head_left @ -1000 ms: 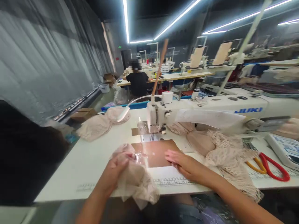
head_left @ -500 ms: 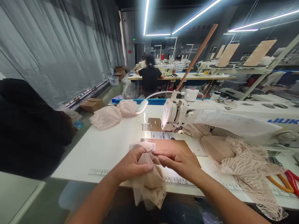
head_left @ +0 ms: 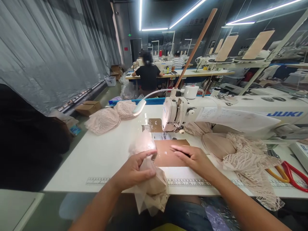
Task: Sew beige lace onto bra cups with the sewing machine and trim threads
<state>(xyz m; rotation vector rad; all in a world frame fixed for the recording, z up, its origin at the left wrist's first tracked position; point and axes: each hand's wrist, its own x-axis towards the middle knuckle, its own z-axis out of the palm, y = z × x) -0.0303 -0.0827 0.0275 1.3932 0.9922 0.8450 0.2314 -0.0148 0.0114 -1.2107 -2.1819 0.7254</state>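
Note:
My left hand (head_left: 138,168) pinches a sheer beige fabric piece (head_left: 151,179) between thumb and fingers. Its upper part spreads over the table and its lower folds hang past the front edge. To the right, my right hand (head_left: 192,158) hovers over a brown board (head_left: 166,157), apart from the fabric. Its index finger is stretched out and the thumb stands a little below; the dark gap between them hides any small item. A tiny pale scrap (head_left: 165,153) shows against the board. Just beyond is the needle area of a white sewing machine (head_left: 173,114).
Stacked beige lace cups (head_left: 103,120) lie at the back left. Lace pieces (head_left: 238,154) are heaped on the right, beside red-handled scissors (head_left: 292,176). A printed ruler (head_left: 187,183) runs along the front edge. A small lamp (head_left: 139,107) hangs over the table. A co-worker (head_left: 148,73) sits ahead.
My right hand has drawn away from the fabric to the right. The fabric's upper part has spread up and left, still in my left hand. The camera view has shifted slightly.

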